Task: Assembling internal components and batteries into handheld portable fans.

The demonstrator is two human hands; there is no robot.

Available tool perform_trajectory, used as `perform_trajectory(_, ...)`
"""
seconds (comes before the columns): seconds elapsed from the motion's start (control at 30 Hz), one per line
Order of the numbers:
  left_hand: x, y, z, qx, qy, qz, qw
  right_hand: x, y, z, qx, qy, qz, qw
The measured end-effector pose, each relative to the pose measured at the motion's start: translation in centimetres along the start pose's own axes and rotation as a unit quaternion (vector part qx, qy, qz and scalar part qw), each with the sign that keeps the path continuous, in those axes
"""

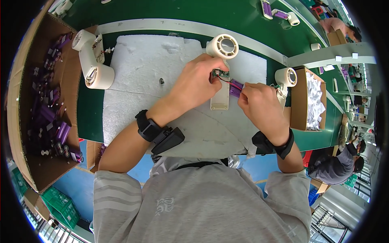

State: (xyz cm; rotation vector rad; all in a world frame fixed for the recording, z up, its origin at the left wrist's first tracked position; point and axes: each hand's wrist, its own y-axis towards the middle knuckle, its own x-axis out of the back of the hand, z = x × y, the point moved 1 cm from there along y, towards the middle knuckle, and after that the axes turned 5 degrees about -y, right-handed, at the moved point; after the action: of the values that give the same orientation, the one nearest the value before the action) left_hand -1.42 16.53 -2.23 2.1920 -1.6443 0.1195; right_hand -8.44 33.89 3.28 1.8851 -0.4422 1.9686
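Observation:
A cream handheld fan (225,47) lies on a white foam pad (142,60), its round head away from me and its handle half (219,101) toward me. My left hand (198,81) is closed over the handle, pinching a small green circuit board (221,73) between thumb and fingers. Red and black wires run from the board toward a purple battery pack (235,88) just right of the handle. The fingers of my right hand (259,101) are closed on the near right end of that pack; their tips are partly hidden.
At the left stands a big cardboard box (75,101) of purple battery packs. Fan parts (97,75) lie beside the foam; another fan (286,77) is right. A carton of white slips (315,101) stands further right. Across a pale rail (162,25) lie more fan parts (279,14). People sit at right.

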Motion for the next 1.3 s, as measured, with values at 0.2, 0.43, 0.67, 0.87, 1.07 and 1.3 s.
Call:
perform_trajectory(0.2,-0.1,-0.3,0.4,-0.009,0.006,-0.007,1.000,-0.8,-0.2,-0.9,-0.003,0.044,-0.055,0.997)
perform_trajectory(0.43,-0.1,-0.3,0.5,-0.004,0.010,-0.003,1.000,0.1,-0.8,-1.2,-0.042,0.177,-0.048,0.982)
perform_trajectory(0.67,0.0,0.0,0.6,-0.007,0.010,0.003,1.000,0.2,-0.3,-1.4,-0.046,0.114,-0.008,0.992)
perform_trajectory(0.87,0.2,0.2,0.5,-0.041,-0.003,0.000,0.999,-0.3,-0.3,-0.4,-0.011,0.045,-0.038,0.998)
perform_trajectory(1.07,0.4,0.1,0.3,-0.048,0.031,0.007,0.998,-1.2,-0.5,1.0,-0.046,0.015,-0.096,0.994)
perform_trajectory(1.3,0.5,0.2,0.4,-0.038,0.040,0.021,0.998,-1.2,-1.5,-1.3,-0.134,0.143,-0.116,0.974)
